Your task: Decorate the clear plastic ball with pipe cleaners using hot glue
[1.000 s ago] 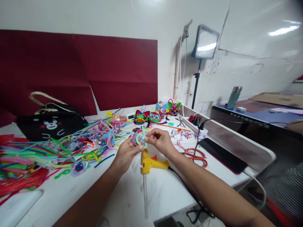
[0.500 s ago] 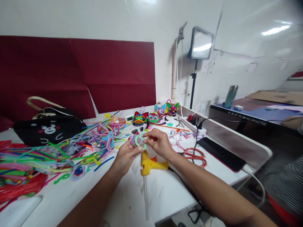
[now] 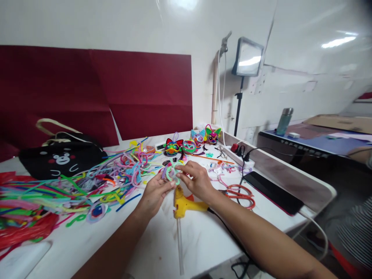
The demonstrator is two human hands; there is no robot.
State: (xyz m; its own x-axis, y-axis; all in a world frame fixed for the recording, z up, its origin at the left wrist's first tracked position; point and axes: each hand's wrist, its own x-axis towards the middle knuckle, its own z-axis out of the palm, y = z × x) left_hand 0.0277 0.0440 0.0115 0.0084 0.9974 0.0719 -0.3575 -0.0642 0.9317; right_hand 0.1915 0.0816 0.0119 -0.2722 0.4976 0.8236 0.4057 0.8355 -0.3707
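My left hand pinches a coiled pipe cleaner piece in pale green and purple, held just above the table. From the other side, the fingers of my right hand are closed on its green part. Fingers hide some of the piece. Just below my hands a yellow hot glue gun lies on its side with a clear glue stick out of its back. Behind my hands sit several finished pipe cleaner animal heads, among them a red and black one and a pink and green one.
Loose pipe cleaners cover the left of the white table. A black bag stands behind them. On the right are orange-handled pliers, a phone and a power strip with cords. A person's striped clothing shows at far right.
The view has shifted slightly. Both hands stay on the pipe cleaner piece, and my right fingers have moved a little along its green part.
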